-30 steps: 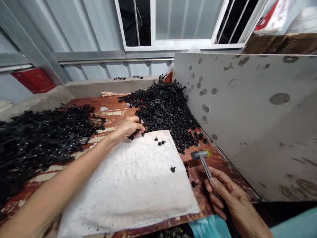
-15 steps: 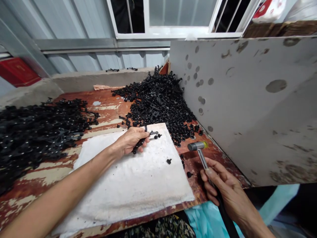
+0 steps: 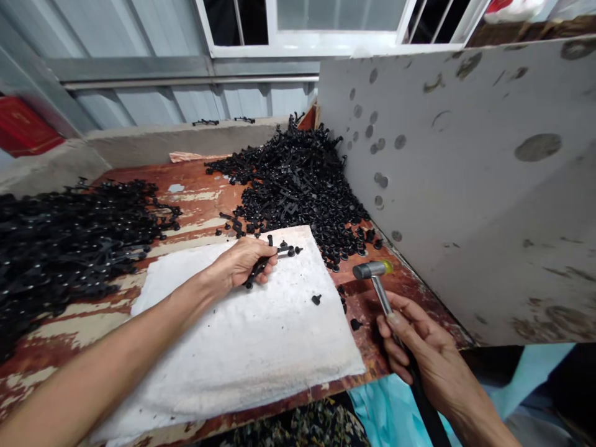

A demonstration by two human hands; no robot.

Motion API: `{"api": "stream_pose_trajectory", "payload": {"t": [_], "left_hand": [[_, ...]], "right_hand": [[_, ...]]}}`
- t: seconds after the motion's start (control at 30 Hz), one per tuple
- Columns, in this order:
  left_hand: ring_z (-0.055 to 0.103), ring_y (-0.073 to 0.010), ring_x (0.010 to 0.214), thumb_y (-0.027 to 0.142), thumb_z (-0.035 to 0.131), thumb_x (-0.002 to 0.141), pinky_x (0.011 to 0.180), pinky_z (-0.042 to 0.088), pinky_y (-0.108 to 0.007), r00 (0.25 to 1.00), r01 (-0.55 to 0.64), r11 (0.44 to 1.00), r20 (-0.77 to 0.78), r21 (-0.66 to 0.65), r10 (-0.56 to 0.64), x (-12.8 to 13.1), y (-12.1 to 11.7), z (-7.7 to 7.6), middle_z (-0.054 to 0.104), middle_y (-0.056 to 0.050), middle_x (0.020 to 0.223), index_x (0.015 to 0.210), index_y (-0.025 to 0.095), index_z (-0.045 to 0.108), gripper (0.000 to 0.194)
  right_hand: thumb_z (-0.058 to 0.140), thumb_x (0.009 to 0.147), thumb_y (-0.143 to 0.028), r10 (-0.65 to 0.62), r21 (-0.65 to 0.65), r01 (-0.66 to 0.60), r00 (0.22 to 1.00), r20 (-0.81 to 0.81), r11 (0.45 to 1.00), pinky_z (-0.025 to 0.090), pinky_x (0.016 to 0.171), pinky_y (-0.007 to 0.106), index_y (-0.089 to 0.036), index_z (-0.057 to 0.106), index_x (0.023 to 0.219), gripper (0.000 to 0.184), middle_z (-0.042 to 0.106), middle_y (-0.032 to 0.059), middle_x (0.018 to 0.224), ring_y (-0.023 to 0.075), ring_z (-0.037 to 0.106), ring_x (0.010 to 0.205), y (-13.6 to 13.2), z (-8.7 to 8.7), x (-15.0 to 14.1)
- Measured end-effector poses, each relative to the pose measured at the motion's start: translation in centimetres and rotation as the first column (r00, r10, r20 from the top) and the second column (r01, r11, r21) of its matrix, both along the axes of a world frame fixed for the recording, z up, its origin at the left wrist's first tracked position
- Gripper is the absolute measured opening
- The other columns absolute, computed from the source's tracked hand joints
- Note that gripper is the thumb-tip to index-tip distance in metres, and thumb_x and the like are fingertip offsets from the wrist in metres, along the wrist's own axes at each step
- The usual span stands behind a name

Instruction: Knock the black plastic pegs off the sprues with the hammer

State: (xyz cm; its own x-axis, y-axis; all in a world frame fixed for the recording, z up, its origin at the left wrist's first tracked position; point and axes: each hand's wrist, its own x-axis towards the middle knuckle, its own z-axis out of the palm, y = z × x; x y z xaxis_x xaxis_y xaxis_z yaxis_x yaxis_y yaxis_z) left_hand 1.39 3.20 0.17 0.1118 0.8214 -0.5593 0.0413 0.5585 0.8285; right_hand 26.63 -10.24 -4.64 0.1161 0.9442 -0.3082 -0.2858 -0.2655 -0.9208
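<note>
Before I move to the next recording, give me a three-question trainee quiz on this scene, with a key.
1. Which hand holds the hammer?
2. True or false: the left hand holds black pieces over the white cloth.
3. The hammer's head is: A. resting on the cloth; B. right of the cloth; C. hidden by the left hand.
Key: 1. The right hand; 2. True; 3. B.

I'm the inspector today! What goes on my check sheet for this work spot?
Surface: worn reddish table, pale patches; white cloth on it.
Job's things: hammer, held black parts.
Clutter: left black pile, right black pile, loose black bits on the cloth.
Hands: left hand grips the parts; right hand holds the hammer's handle.
Cables: nothing seen.
Surroundings: spotted gray board, window, metal wall.
</note>
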Motion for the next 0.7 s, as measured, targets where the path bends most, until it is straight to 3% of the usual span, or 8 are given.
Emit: {"api": "stream_pose_trajectory", "payload": {"t": [0.3, 0.7], "left_hand": [[0.045, -0.0091, 0.032, 0.007, 0.054, 0.080, 0.029, 0.037, -0.019, 1.000, 0.013, 1.000, -0.005, 0.021, -0.013, -0.25, 0.33, -0.79, 0.051, -0.001, 0.044, 0.052, 0.011, 0.055, 0.028], [0.044, -0.0089, 0.031, 0.004, 0.053, 0.080, 0.027, 0.036, -0.019, 1.000, -0.015, 0.998, -0.021, 0.054, 0.017, 0.18, -0.05, -0.38, 0.051, 0.000, 0.043, 0.052, 0.012, 0.052, 0.029]], "right_hand": [[0.082, 0.067, -0.052, -0.001, -0.013, 0.001, 1.000, -0.014, 1.000, 0.031, 0.031, 0.013, -0.024, 0.061, 0.107, 0.054, 0.056, -0.0048, 0.065, 0.0039, 0.035, 0.041, -0.07, -0.22, 0.10], [0.082, 0.067, -0.053, 0.005, -0.013, -0.005, 1.000, -0.005, 1.000, 0.030, 0.031, 0.013, -0.024, 0.061, 0.105, 0.052, 0.055, -0.0051, 0.065, 0.0039, 0.035, 0.041, -0.14, -0.23, 0.11]]}}
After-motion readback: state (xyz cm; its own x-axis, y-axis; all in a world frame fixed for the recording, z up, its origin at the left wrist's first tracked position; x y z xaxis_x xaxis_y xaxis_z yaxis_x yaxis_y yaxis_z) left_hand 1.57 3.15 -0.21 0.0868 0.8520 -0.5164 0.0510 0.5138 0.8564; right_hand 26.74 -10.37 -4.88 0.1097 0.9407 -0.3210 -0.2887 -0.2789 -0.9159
